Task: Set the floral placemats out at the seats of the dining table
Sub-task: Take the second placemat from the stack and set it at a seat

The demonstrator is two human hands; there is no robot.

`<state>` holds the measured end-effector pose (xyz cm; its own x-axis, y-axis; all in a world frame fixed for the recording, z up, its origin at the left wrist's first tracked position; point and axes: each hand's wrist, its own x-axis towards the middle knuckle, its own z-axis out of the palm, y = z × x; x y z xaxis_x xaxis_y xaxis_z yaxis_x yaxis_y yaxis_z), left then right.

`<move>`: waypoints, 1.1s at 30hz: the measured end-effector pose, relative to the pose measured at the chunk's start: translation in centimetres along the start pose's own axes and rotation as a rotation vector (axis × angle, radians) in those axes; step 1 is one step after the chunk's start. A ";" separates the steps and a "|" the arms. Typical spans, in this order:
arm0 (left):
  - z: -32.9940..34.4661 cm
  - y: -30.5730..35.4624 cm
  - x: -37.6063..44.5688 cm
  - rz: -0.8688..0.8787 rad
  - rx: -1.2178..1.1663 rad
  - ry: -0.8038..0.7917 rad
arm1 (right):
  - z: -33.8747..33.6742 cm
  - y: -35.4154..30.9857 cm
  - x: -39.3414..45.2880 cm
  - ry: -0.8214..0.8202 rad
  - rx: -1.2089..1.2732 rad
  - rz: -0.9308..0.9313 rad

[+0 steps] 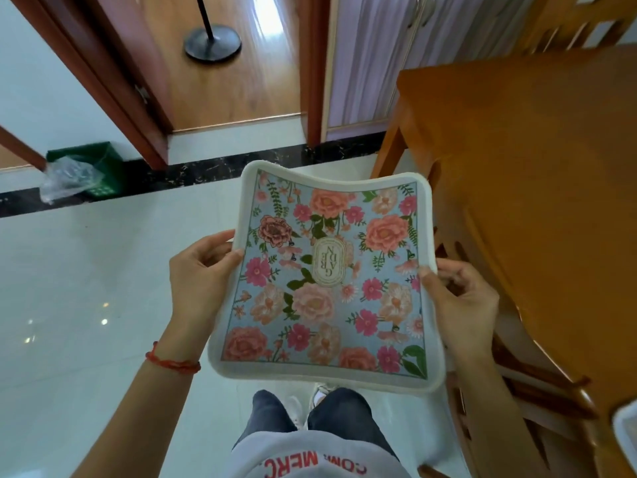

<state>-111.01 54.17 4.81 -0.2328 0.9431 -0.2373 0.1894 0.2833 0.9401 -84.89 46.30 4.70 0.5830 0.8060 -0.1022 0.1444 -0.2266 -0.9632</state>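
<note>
— Pale glossy floor tiles (86, 288) underfoot, a dark marble strip along the wall, an open doorway with a lamp base (212, 43) beyond, and the orange wooden dining table (534, 150) filling the right side. Where's the mat?

— In the air, not on the table. The floral placemat (327, 281) is held over the floor just left of the table's near left edge, printed side up. The left hand (200, 281) pinches its left border, thumb on top; the right hand (462, 298) clamps the right border the same way. It sags between them, so it looks soft and floppy.

— What could go wrong?

— I'd guess the limpness is the main risk. If it's swung over with one hand released, the free side could fold under and land creased or skewed at the seat. The right hand also sits close to the table edge, so the knuckles might knock it on the way across.

— Room to move?

— Plenty on the table: the top looks bare across the visible stretch, apart from a white-rimmed thing (625, 436) at its near right edge, possibly another mat; I can't tell. Chairs (517, 391) are tucked beneath the near edge, so the person's legs have little room there. To the left the floor is open as far as a green basket (93, 170) by the wall.
</note>
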 end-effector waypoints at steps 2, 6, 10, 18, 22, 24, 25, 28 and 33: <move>1.5 0.9 1.0 0.000 -0.003 -0.014 | -0.6 -0.1 1.7 0.012 -0.021 -0.015; 4.8 2.6 2.8 0.020 0.008 -0.055 | -2.2 -0.1 4.5 0.056 -0.018 -0.015; 8.0 4.3 4.0 0.059 0.029 -0.106 | -3.6 -0.4 6.5 0.129 -0.008 -0.010; 13.8 7.4 6.4 0.128 0.062 -0.283 | -6.8 0.2 8.2 0.304 0.012 0.054; 17.5 8.5 8.0 0.171 0.103 -0.398 | -7.9 0.4 8.9 0.426 0.021 0.093; 19.2 9.2 9.1 0.193 0.136 -0.465 | -8.3 0.3 9.0 0.491 0.043 0.102; 20.1 9.5 9.7 0.203 0.153 -0.496 | -8.4 0.2 9.0 0.524 0.049 0.103; 22.6 10.6 11.3 0.256 0.175 -0.584 | -8.7 0.0 9.2 0.614 0.046 0.128; 26.9 12.5 12.6 0.277 0.202 -0.724 | -8.7 0.0 9.0 0.765 0.038 0.170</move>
<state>-85.97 74.28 6.96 0.5115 0.8430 -0.1661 0.3346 -0.0174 0.9422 -72.69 48.80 5.94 0.9854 0.1586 -0.0624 -0.0152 -0.2829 -0.9590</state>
